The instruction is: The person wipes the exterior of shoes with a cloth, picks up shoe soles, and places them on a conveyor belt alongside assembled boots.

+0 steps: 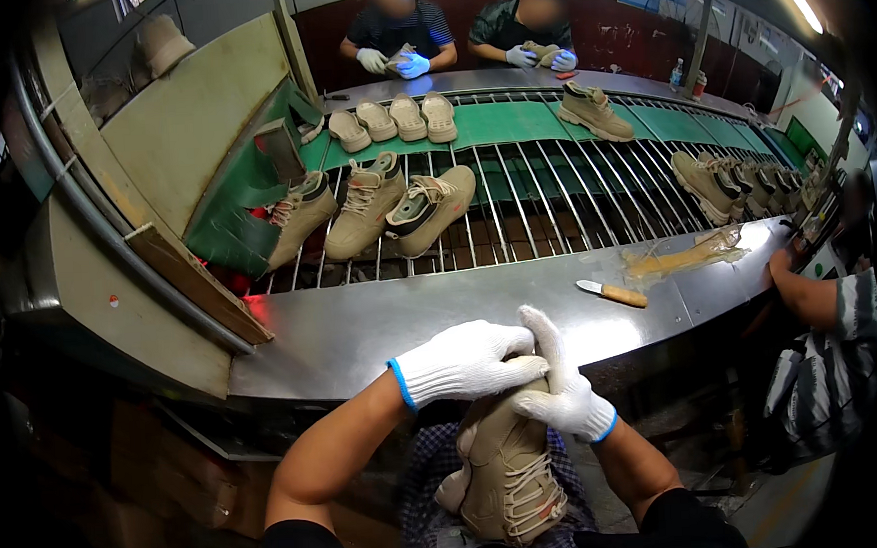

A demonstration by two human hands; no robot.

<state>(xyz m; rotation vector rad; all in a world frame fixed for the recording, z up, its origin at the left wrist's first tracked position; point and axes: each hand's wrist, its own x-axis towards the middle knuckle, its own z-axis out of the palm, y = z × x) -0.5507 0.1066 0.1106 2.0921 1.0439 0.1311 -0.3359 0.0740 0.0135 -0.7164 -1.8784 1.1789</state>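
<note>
- Boot (pixel 493 462) is against the checked cloth (pixel 427 471) over my lap, laces (pixel 524 490) in view, far end under both hands.
- Left hand (pixel 468 360): fingers curled, thumb close to them, narrow gap just by the boot's far end. Can't tell if anything's pinched.
- Right hand (pixel 564 391): fingers straight up, thumb spread wide and laid over the boot. Can't tell how hard it bears.
- Handling, my guess: light enough for one hand, soft upper that dents, stiffer sole, not fragile. Knit gloves (pixel 434 373) should limit slip.
- Best hold: heel or sole edge, firm there. Laces would likely give if hauled on.
- Knife (pixel 613 294) on the bench (pixel 313 340) beyond my right hand, blade bare.
</note>
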